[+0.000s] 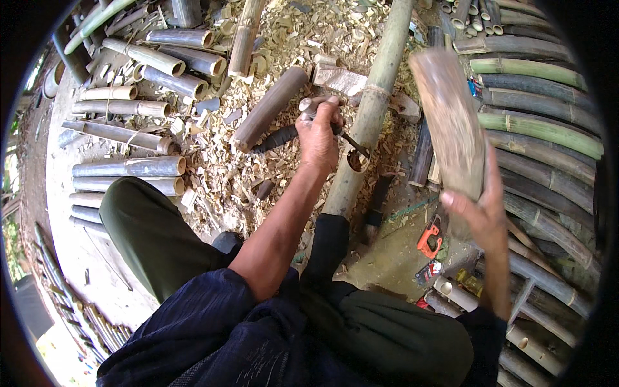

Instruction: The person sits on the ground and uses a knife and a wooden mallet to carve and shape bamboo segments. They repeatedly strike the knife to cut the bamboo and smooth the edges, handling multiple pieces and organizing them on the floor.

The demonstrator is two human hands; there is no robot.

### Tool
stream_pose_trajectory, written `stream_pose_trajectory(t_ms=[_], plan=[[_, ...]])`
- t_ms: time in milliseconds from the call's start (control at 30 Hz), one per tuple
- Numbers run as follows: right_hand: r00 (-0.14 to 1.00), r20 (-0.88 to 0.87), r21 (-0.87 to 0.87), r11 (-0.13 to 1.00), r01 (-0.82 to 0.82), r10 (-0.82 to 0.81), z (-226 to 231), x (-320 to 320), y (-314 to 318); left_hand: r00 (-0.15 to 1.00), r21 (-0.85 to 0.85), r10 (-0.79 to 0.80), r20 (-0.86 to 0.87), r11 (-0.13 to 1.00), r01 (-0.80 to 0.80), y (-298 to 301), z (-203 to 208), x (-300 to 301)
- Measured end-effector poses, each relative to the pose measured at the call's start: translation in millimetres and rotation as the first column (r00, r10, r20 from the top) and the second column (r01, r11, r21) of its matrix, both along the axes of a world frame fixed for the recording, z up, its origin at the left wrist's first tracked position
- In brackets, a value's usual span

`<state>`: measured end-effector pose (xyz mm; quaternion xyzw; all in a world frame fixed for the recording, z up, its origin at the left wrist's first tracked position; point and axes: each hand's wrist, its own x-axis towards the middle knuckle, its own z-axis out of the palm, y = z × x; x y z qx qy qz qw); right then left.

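Note:
My left hand [320,137] is closed round a chisel [353,143] with a pale wooden handle. The metal blade slants down to the right, its tip at a cut hole [356,160] in a long pale-green bamboo pole [371,119]. Off to the right, my right hand [480,216] grips the lower end of a thick wooden mallet [449,122], a club-like block with a battered face, held up apart from the chisel and slightly blurred by motion. A dark-covered foot [329,242] of mine rests by the pole's near end.
Wood chips [296,39] cover the ground. Left of the pole lies a dark bamboo piece [269,109]; further left are several cut bamboo lengths [129,168]. Bamboo poles [535,97] are stacked on the right. An orange-handled tool [430,240] lies near my right knee.

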<state>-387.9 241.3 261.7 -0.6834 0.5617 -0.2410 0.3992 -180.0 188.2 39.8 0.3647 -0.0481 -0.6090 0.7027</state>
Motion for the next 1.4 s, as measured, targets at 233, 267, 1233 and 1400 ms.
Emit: stream_pose_trajectory(t_ms=[233, 267, 1233, 1400], plan=[[0.849, -0.365, -0.200, 0.859, -0.471, 0.381, 12.9, 72.6, -72.9, 0.987, -0.073, -0.113, 0.111, 0.990, 0.121, -1.2, 14.1, -9.4], [0.711, -0.578, -0.082, 0.839, -0.538, 0.400, 11.3, 76.8, -70.9, 0.981, -0.086, -0.145, 0.126, 0.984, 0.156, 1.8, 18.8, -18.3], [0.898, -0.276, -0.006, 0.934, -0.358, 0.342, 9.4, 55.6, -43.6, 0.777, -0.112, -0.391, 0.493, 0.857, 0.503, 57.9, 40.9, 6.4], [0.890, -0.292, -0.018, 0.929, -0.370, 0.349, 3.2, 50.6, -42.7, 0.717, -0.086, -0.396, 0.574, 0.841, 0.534, 58.6, 51.4, 11.7]])
